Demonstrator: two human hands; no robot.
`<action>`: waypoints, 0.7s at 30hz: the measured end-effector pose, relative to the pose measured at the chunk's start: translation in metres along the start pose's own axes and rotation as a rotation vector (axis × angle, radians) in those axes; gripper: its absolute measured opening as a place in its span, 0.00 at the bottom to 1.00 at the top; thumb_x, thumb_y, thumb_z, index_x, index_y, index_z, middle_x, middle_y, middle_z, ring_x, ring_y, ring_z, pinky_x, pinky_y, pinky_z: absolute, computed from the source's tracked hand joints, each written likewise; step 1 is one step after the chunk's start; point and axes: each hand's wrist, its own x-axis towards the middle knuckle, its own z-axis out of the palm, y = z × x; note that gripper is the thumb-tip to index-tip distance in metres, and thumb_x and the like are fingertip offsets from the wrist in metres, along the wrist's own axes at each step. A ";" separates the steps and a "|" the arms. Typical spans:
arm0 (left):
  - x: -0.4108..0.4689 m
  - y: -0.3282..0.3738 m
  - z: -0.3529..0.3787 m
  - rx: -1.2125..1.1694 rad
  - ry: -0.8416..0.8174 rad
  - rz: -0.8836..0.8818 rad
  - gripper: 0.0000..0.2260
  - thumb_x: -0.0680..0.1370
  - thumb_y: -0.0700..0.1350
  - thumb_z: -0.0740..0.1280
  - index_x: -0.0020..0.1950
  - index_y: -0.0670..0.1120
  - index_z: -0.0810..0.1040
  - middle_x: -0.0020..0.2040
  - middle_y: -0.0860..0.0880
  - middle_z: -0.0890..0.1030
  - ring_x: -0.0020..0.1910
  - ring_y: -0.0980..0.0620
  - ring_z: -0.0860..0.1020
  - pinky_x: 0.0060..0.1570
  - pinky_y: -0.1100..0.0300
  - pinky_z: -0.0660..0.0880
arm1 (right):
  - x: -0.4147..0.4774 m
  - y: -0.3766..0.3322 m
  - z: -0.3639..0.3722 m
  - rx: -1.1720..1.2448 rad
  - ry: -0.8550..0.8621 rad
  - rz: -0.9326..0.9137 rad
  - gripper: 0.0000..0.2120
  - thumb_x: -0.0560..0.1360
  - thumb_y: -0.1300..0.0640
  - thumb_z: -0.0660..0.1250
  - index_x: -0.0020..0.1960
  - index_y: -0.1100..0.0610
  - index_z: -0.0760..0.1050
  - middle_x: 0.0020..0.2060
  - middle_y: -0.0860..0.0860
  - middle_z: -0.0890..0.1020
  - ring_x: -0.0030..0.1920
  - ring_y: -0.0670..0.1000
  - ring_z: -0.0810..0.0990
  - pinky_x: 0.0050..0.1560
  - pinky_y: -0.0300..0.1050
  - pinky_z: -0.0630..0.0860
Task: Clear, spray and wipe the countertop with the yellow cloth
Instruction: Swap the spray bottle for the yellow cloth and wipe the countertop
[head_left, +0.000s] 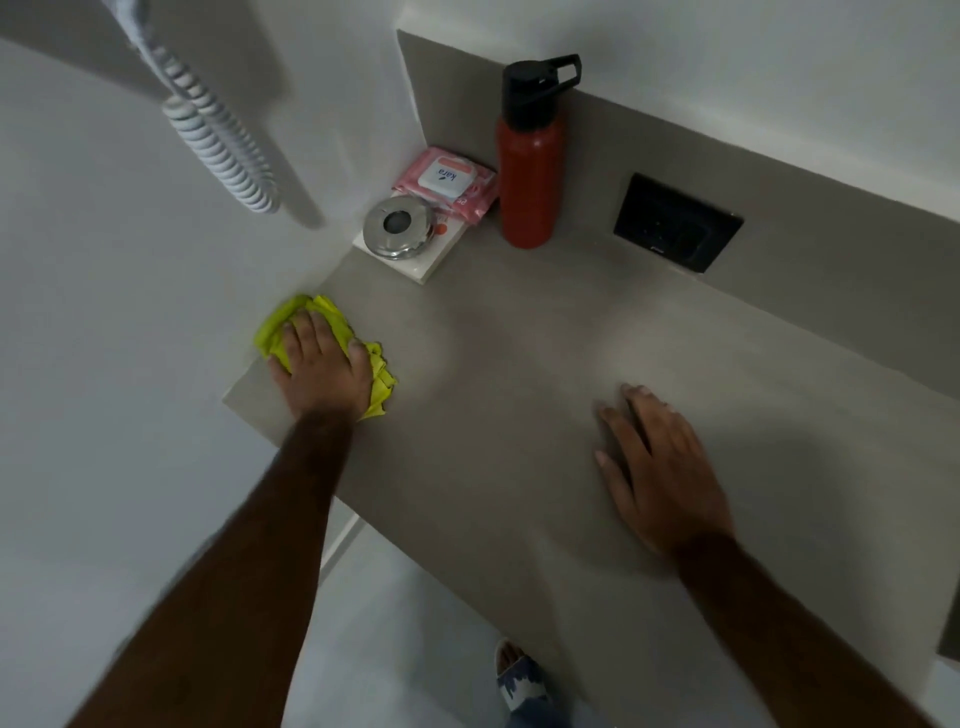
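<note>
The grey countertop (519, 364) runs from the left wall toward the right. My left hand (319, 364) presses flat on the crumpled yellow cloth (382, 376) at the counter's left end, close to the white wall. The cloth sticks out past my fingers on both sides. My right hand (660, 467) lies palm down on the bare counter near the front edge, fingers apart, holding nothing. No spray bottle is in view.
In the back left corner sit a red bottle with a black cap (530, 171), a pink wipes pack (447, 184) and a round metal lid (399, 226) on a white box. A black socket plate (675, 223) is on the backsplash. A coiled white cord (218, 140) hangs at left.
</note>
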 end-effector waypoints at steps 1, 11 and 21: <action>0.003 0.007 0.000 0.002 -0.023 0.047 0.35 0.78 0.58 0.48 0.82 0.43 0.55 0.83 0.44 0.56 0.82 0.42 0.54 0.77 0.35 0.51 | 0.001 0.001 0.000 0.000 0.000 -0.009 0.26 0.83 0.46 0.59 0.78 0.56 0.70 0.78 0.61 0.68 0.79 0.62 0.67 0.80 0.59 0.63; -0.085 0.106 0.015 -0.026 -0.069 0.519 0.35 0.76 0.58 0.51 0.81 0.45 0.59 0.82 0.46 0.60 0.82 0.45 0.57 0.79 0.39 0.52 | 0.002 0.002 -0.001 0.007 0.011 -0.013 0.26 0.83 0.45 0.59 0.78 0.55 0.69 0.80 0.59 0.66 0.80 0.60 0.65 0.80 0.58 0.62; -0.029 0.161 0.026 -0.041 -0.127 0.429 0.36 0.77 0.58 0.52 0.82 0.43 0.55 0.82 0.43 0.58 0.82 0.43 0.56 0.79 0.38 0.48 | 0.000 0.009 0.009 0.011 0.003 -0.001 0.25 0.85 0.47 0.57 0.80 0.53 0.66 0.81 0.55 0.64 0.82 0.56 0.62 0.82 0.54 0.58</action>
